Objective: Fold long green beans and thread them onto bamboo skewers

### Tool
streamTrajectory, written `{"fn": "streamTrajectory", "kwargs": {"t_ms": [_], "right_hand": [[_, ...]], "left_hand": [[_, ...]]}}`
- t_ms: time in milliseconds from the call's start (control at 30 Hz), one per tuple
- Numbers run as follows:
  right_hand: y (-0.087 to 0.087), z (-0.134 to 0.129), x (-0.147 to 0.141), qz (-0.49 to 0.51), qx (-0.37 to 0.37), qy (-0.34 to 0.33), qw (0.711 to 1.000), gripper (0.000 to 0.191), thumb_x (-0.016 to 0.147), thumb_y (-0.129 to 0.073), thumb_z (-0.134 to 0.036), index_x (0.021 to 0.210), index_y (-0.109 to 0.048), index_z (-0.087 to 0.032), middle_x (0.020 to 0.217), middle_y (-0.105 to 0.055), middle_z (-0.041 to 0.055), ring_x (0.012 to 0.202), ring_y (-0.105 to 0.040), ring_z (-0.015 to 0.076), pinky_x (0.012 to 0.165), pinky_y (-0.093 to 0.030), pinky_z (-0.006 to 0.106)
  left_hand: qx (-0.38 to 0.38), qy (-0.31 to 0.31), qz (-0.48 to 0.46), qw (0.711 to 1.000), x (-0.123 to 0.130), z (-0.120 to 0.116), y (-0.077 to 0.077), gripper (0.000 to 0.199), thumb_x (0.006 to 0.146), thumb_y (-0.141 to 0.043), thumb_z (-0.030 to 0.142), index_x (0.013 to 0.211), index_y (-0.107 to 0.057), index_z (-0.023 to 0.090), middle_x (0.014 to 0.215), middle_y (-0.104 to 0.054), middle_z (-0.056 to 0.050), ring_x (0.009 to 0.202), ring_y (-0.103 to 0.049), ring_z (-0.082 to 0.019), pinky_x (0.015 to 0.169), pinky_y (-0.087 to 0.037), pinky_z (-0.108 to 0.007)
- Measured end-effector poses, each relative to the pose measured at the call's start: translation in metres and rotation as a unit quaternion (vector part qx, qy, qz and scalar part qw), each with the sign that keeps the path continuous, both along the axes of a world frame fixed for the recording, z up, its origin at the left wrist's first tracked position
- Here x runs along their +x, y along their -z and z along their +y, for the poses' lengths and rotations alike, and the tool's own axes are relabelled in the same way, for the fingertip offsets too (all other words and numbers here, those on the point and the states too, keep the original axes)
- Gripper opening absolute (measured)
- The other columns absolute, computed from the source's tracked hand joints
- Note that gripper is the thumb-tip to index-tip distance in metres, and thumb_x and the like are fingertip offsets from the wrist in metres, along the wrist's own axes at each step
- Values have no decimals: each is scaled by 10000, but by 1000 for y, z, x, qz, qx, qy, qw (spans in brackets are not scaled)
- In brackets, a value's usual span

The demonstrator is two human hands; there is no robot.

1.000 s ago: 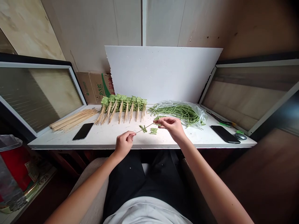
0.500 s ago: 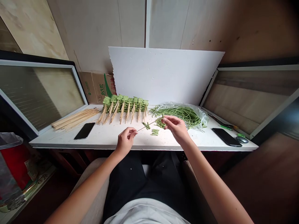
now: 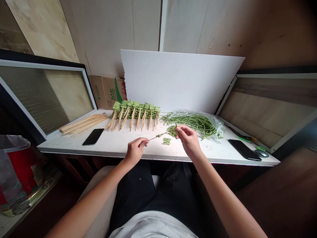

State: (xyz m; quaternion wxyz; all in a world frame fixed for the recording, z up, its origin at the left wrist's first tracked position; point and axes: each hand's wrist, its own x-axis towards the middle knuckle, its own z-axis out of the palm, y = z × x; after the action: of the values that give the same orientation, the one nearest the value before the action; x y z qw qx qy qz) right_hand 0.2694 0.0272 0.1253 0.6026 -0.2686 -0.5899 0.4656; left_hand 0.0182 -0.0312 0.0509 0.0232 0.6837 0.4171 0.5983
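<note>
My left hand [image 3: 135, 150] pinches the near end of a thin wooden skewer [image 3: 153, 137] that slants up to the right. Some green bean pieces [image 3: 159, 135] are on the skewer's middle. At its far end, my right hand [image 3: 188, 138] is closed on a short green bean piece [image 3: 176, 125]. Below the skewer lies a small row of cut bean pieces [image 3: 166, 141], and a pile of cut pieces [image 3: 171, 130] sits just left of my right hand. Long green beans [image 3: 195, 122] lie in a clear plastic bag behind that hand.
Stacked bean skewers [image 3: 138, 110] stand at the back left, beside loose bare skewers [image 3: 84, 123]. Phones lie at left [image 3: 93, 137] and right [image 3: 244, 149], the right one near a mouse [image 3: 262, 153]. A white board [image 3: 183, 79] leans behind.
The bean pieces on the skewer now sit bunched and turned differently. The whole view has shifted slightly, and both hands keep their grip.
</note>
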Motion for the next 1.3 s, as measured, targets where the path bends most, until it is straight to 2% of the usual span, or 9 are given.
{"fn": "streamTrajectory", "kwargs": {"t_ms": [200,467,667,800,967,1033,1100,1200,1300], "right_hand": [[7,-11,-13,-45,55,9,997,236,818,-826,-453,823,-747,-230,835,-684,35,716,-585,167,633,-496,302],[22,-12,-27,-102,95,11,990,243,812,-827,-457,807,-759,-224,907,-718,79,896,-671,233,653,-550,309],[31,-10,-31,-85,50,-28,995,283,782,-844,-483,844,-778,-215,950,-743,85,827,-683,225,648,-573,328],[32,-8,-29,-96,29,-27,995,285,775,-844,-496,833,-791,-222,955,-757,79,817,-688,224,659,-574,335],[36,16,-8,-160,48,-14,986,366,819,-805,-498,1084,-808,-246,1095,-774,92,965,-711,265,762,-598,375],[45,31,2,-215,66,23,974,345,884,-733,-498,1115,-800,-251,1132,-772,103,1001,-705,282,787,-587,400],[59,45,9,-295,100,71,947,288,937,-662,-454,1078,-805,-247,1102,-776,111,1022,-683,305,827,-568,441],[84,62,16,-425,158,129,882,276,970,-576,-307,1123,-789,-221,1089,-765,124,1083,-626,331,979,-493,516],[103,72,17,-504,189,159,828,379,979,-494,-196,1281,-722,-176,1183,-737,155,1219,-556,349,1041,-447,509]], "left_hand": [[-3,-10,-6,1000,5,-2,2,186,1000,-593,214,892,-739,172,706,-707,-19,650,-674,-143,652,-524,-252],[4,-18,-1,1000,9,-6,-5,168,994,-600,191,908,-743,177,745,-728,-23,671,-679,-141,679,-523,-251],[-14,-24,1,1000,7,-5,-5,191,995,-586,199,879,-736,175,704,-709,-19,647,-667,-144,657,-515,-250],[-32,-30,9,999,7,-5,-5,195,994,-583,220,873,-731,181,702,-707,-19,642,-663,-149,658,-513,-258],[-71,-43,3,997,4,-2,-6,210,1004,-570,280,894,-720,186,690,-698,-17,626,-664,-155,635,-509,-258],[-88,-46,-2,995,1,1,-5,218,1007,-568,301,896,-713,181,685,-697,-18,613,-657,-153,619,-498,-254],[-107,-46,-4,993,-3,4,-2,229,1007,-569,321,895,-709,178,687,-698,-20,609,-652,-152,603,-484,-251],[-131,-44,-8,990,-7,9,3,239,1003,-570,336,890,-707,176,690,-696,-23,615,-650,-155,604,-476,-251],[-145,-44,-12,988,-9,13,9,237,998,-571,331,883,-706,175,685,-692,-21,600,-635,-151,610,-470,-254]]}}
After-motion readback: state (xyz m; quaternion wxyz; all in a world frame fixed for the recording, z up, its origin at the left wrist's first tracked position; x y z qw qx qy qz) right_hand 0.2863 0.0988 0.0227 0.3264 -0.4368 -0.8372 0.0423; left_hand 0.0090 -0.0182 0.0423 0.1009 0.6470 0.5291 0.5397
